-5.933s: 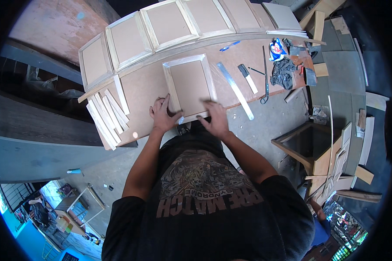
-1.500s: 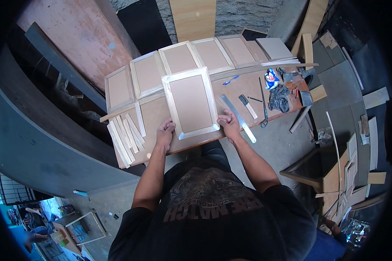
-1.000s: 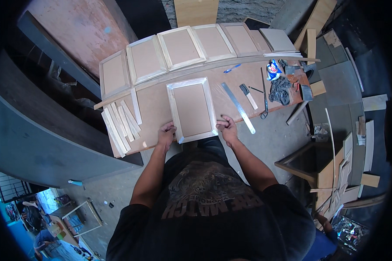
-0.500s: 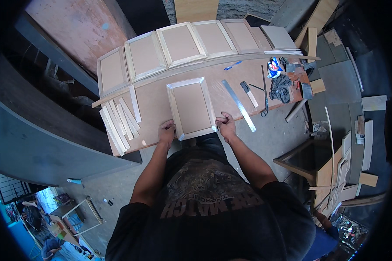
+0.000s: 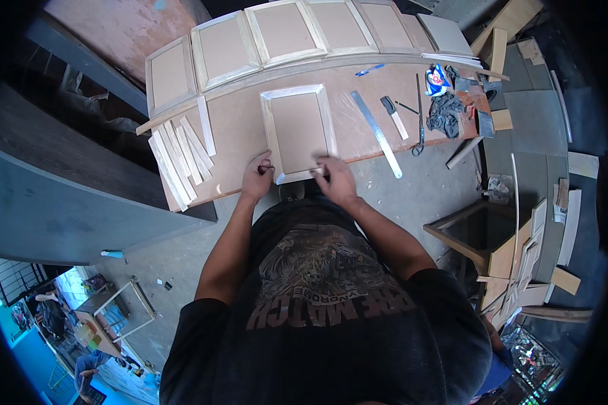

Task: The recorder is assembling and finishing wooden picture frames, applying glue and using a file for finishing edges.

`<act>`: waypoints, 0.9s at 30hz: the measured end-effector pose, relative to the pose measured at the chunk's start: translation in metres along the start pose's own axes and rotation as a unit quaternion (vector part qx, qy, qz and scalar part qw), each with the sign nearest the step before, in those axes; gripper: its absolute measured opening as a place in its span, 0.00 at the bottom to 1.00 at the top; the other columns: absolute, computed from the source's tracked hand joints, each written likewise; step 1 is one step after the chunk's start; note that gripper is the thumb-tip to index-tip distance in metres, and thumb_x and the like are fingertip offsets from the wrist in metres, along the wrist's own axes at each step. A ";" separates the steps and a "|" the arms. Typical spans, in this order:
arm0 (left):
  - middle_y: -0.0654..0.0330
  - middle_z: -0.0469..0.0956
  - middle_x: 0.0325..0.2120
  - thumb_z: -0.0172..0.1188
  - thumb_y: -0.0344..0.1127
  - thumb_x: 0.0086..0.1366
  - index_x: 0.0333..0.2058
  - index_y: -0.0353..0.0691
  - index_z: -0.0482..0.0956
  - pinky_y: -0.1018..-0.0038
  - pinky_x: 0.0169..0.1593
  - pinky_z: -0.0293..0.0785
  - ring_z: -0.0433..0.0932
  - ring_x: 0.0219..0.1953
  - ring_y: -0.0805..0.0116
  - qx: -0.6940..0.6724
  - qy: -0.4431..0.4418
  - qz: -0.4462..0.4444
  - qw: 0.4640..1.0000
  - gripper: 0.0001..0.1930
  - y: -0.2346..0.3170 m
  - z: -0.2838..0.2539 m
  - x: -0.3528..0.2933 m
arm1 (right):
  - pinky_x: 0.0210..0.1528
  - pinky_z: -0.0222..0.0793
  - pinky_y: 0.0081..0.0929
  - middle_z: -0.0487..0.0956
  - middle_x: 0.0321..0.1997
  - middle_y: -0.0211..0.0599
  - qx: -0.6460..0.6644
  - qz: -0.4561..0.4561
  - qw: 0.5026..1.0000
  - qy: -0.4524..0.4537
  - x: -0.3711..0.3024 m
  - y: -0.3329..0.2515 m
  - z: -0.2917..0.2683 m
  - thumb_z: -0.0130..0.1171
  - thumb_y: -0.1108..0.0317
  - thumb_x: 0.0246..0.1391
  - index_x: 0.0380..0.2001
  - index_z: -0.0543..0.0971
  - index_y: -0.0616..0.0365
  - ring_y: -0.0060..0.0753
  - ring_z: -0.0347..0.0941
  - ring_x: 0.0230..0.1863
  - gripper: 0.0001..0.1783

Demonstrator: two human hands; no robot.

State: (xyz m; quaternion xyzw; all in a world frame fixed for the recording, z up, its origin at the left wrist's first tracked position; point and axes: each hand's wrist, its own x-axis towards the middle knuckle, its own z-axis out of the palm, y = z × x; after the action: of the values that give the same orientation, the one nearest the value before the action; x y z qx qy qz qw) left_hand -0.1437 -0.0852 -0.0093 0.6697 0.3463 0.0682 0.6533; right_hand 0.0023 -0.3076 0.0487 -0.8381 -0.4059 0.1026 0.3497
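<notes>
The left hand (image 5: 256, 177) curls by the framed board (image 5: 298, 131) at seven o'clock; the blurry right hand (image 5: 336, 179) is over it at five. I can't tell if either grips. The board's long way runs twelve to six. Wooden sticks (image 5: 172, 167) lie near nine, a metal strip (image 5: 376, 135) at three, more boards (image 5: 285, 30) past twelve.

Five wood-framed panels (image 5: 285, 32) clearly countable along the back, and here's one nearer framed panel (image 5: 300, 131) to add! Then singles: one metal ruler (image 5: 377, 135), one blue pen (image 5: 369, 70), one crumpled black plastic bag (image 5: 446, 115), one blue-and-white packet (image 5: 438, 79). The wooden strips (image 5: 169, 169)? Bunched too tightly for a sure count!
</notes>
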 end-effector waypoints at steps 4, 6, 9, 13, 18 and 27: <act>0.63 0.76 0.36 0.63 0.23 0.61 0.64 0.42 0.73 0.77 0.42 0.76 0.75 0.32 0.76 0.052 -0.008 0.029 0.998 0.30 -0.010 -0.002 0.003 | 0.63 0.63 0.40 0.78 0.50 0.38 -0.033 -0.062 0.992 -0.104 0.004 -0.026 0.012 0.70 0.62 0.49 0.51 0.78 0.54 0.44 0.72 0.55 0.25; 0.62 0.75 0.35 0.64 0.23 0.60 0.63 0.43 0.74 0.76 0.42 0.77 0.74 0.32 0.75 0.087 0.001 0.044 0.995 0.31 -0.006 0.000 0.004 | 0.63 0.63 0.40 0.79 0.50 0.38 -0.036 -0.078 0.990 -0.109 0.007 -0.029 0.019 0.70 0.62 0.48 0.52 0.77 0.53 0.44 0.72 0.56 0.26; 0.61 0.73 0.34 0.66 0.24 0.58 0.63 0.46 0.74 0.75 0.42 0.77 0.74 0.31 0.73 0.142 0.012 0.068 0.987 0.32 0.005 0.003 0.001 | 0.62 0.63 0.39 0.79 0.51 0.39 -0.037 -0.090 0.988 -0.119 0.011 -0.028 0.031 0.70 0.63 0.47 0.52 0.77 0.52 0.43 0.73 0.57 0.27; 0.61 0.72 0.33 0.67 0.23 0.57 0.63 0.47 0.75 0.75 0.42 0.77 0.74 0.31 0.72 0.166 0.024 0.072 0.983 0.33 0.009 0.004 -0.001 | 0.62 0.64 0.39 0.81 0.51 0.41 -0.034 -0.079 0.986 -0.142 0.017 -0.029 0.036 0.69 0.64 0.47 0.52 0.76 0.52 0.43 0.74 0.57 0.27; 0.61 0.72 0.33 0.67 0.23 0.56 0.62 0.49 0.75 0.74 0.43 0.77 0.74 0.31 0.71 0.181 0.027 0.066 0.981 0.33 0.013 0.005 -0.001 | 0.62 0.64 0.39 0.82 0.50 0.43 -0.034 -0.083 0.986 -0.141 0.021 -0.026 0.038 0.69 0.65 0.47 0.53 0.76 0.52 0.44 0.76 0.55 0.27; 0.61 0.72 0.33 0.68 0.24 0.56 0.62 0.50 0.75 0.73 0.44 0.77 0.74 0.32 0.70 0.203 0.030 0.062 0.977 0.33 0.022 0.006 -0.004 | 0.59 0.65 0.38 0.83 0.47 0.42 -0.048 -0.096 0.986 -0.127 0.021 -0.027 0.039 0.68 0.65 0.47 0.48 0.76 0.50 0.45 0.78 0.52 0.23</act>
State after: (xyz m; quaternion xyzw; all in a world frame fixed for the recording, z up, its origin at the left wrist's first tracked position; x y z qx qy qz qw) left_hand -0.1355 -0.0904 0.0120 0.8062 0.3306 0.0568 0.4873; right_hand -0.0183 -0.2600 0.0408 -0.7913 -0.5296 0.1549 0.2633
